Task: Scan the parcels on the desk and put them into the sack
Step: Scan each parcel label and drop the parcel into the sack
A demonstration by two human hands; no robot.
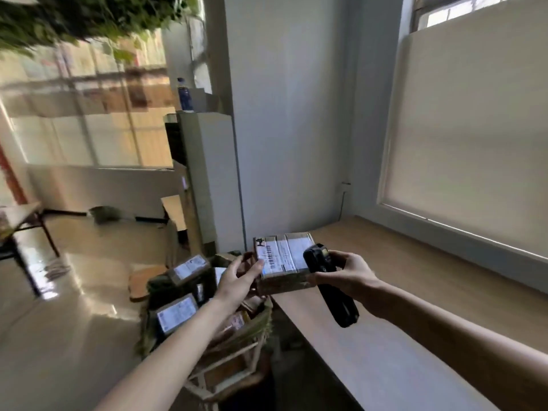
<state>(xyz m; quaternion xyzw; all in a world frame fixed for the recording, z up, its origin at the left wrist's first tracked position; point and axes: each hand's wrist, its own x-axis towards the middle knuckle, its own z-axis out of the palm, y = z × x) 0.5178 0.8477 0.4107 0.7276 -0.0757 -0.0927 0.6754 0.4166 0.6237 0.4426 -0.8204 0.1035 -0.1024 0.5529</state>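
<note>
A brown cardboard parcel with a white barcode label lies at the left end of the wooden desk. My left hand holds its left side, thumb on the label. My right hand grips a black handheld scanner, whose head points at the label from the right. Left of the desk and below it stands an open sack holding several labelled parcels.
A white cabinet with a blue bottle on top stands behind the sack, beside a white column. A window with a blind runs along the desk's far side. A folding table is at far left on the glossy floor.
</note>
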